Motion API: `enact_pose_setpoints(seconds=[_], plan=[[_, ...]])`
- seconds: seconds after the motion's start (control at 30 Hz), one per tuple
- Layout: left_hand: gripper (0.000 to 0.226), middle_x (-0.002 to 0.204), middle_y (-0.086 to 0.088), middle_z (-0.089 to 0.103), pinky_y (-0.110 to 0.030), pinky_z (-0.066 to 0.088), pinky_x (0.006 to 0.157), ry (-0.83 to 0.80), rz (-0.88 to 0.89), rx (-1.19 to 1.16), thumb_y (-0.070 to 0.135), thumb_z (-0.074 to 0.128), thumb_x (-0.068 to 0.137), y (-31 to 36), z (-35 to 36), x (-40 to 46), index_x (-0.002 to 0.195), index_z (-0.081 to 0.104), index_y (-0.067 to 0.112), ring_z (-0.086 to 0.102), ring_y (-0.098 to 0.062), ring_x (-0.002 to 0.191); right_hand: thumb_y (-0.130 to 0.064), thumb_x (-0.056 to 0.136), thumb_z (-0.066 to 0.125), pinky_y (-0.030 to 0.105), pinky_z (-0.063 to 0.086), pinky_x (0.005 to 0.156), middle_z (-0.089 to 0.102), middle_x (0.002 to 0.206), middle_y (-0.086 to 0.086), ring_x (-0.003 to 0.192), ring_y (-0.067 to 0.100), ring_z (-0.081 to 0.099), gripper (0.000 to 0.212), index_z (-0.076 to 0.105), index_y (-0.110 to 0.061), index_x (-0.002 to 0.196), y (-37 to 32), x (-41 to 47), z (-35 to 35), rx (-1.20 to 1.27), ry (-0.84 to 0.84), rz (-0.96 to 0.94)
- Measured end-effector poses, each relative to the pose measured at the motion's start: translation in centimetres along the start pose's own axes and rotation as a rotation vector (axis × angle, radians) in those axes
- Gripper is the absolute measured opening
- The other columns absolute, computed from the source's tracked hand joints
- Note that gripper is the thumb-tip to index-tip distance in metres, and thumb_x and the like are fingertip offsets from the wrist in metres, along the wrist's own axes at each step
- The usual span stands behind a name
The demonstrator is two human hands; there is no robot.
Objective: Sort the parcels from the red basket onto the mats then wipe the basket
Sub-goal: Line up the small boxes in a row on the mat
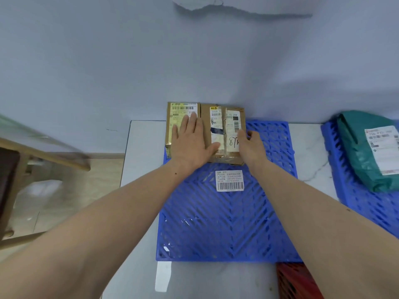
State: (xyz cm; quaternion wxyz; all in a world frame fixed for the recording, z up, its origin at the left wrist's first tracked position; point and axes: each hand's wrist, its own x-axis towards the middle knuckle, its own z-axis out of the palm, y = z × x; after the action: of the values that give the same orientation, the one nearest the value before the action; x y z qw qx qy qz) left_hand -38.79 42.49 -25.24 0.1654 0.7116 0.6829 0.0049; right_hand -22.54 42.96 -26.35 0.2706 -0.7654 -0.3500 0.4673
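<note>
Right now I see two cardboard parcels side by side at the far edge of the desk (142,152), both resting on the far left corner of the blue mat (224,221) and backed against the pale wall (129,61). The mat is a rigid plastic grid with a chevron pattern of slots, and a white barcode sticker (230,180) sits on it just in front of the parcels.

The left parcel (174,126) is a flat brown box with a white shipping label across its top. My left hand (190,141) lies flat on it, fingers spread wide and palm down, the thumb reaching onto the neighbouring box. The right parcel (224,134) is brown too, rectangular, wrapped in glossy clear tape with a torn white label and handwritten digits. My right hand (251,145) is curled around its right side, fingers hooked over the edge; how firmly it grips I cannot tell from this angle.

Further right, a second blue mat (354,203) of the same slotted plastic carries a soft teal poly-bag parcel (356,147), crumpled, with a white label.

At the near edge of the desk, the red basket (295,281) shows only a corner of lattice plastic. The desktop itself is smooth and grey-white with faint marble veining.
</note>
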Motion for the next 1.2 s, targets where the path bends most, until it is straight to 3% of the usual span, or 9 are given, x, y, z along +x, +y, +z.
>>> enact_pose_setpoints(seconds=[0.1,0.4,0.57,0.67,0.8,0.97,1.2], plan=[[0.086,0.165,-0.004,0.002,-0.051,0.003,0.121,-0.007,0.001,-0.008,0.061,0.042,0.093,0.2,-1.1,-0.5,0.156,0.009,0.013,-0.003,-0.023,0.151,-0.041,0.102,0.041,0.037,0.045,0.101,0.055,0.134,0.007,0.114,0.020,0.054,0.054,0.034,-0.013,0.146,-0.3,-1.3,-1.2,-0.031,0.037,0.010],[0.070,0.160,-0.002,0.023,-0.051,0.015,0.119,0.024,0.061,-0.086,0.051,0.049,0.094,3.0,-7.2,-5.1,0.151,0.030,0.016,0.016,-0.030,0.147,-0.037,0.101,0.046,0.028,0.037,0.090,0.052,0.141,0.005,0.124,0.021,0.051,0.049,0.042,-0.011,0.142,-2.2,-8.9,-5.5,-0.120,0.031,-0.016],[0.061,0.154,-0.001,0.035,-0.048,0.023,0.116,0.021,0.119,-0.118,0.051,0.049,0.094,5.4,-10.5,-11.6,0.143,0.041,0.015,0.026,-0.026,0.142,-0.032,0.101,0.048,0.025,0.036,0.088,0.055,0.135,0.001,0.106,0.010,0.049,0.040,0.049,-0.013,0.136,-3.3,-16.7,-8.3,-0.126,0.051,-0.091],[0.056,0.147,-0.003,0.042,-0.042,0.029,0.112,-0.013,0.153,-0.171,0.047,0.052,0.094,6.7,-11.7,-16.6,0.140,0.045,0.014,0.034,-0.026,0.136,-0.030,0.101,0.049,0.023,0.036,0.090,0.057,0.133,0.001,0.106,0.006,0.048,0.036,0.052,-0.014,0.133,-3.1,-22.1,-10.0,-0.090,0.074,-0.121],[0.046,0.133,-0.008,0.055,-0.040,0.040,0.099,-0.064,0.157,-0.303,0.042,0.054,0.095,8.6,-12.7,-22.6,0.129,0.053,0.010,0.044,-0.030,0.124,-0.029,0.101,0.050,0.027,0.039,0.097,0.061,0.128,0.002,0.112,0.015,0.055,0.034,0.056,-0.012,0.129,-2.1,-28.5,-12.5,-0.054,0.134,-0.116],[0.045,0.130,-0.010,0.056,-0.045,0.041,0.099,-0.107,0.213,-0.340,0.041,0.053,0.096,11.9,-13.9,-28.7,0.128,0.054,0.009,0.044,-0.032,0.123,-0.026,0.099,0.051,0.040,0.044,0.101,0.066,0.116,0.004,0.111,0.021,0.061,0.028,0.061,-0.012,0.120,0.2,-34.3,-15.8,0.012,0.204,-0.114],[0.042,0.130,-0.007,0.056,-0.043,0.040,0.100,-0.125,0.221,-0.410,0.039,0.055,0.095,17.6,-13.6,-35.2,0.126,0.056,0.011,0.044,-0.030,0.124,-0.028,0.101,0.048,0.033,0.042,0.099,0.060,0.111,-0.004,0.110,0.017,0.057,0.028,0.058,-0.015,0.123,4.2,-40.0,-22.4,0.017,0.195,-0.137]])
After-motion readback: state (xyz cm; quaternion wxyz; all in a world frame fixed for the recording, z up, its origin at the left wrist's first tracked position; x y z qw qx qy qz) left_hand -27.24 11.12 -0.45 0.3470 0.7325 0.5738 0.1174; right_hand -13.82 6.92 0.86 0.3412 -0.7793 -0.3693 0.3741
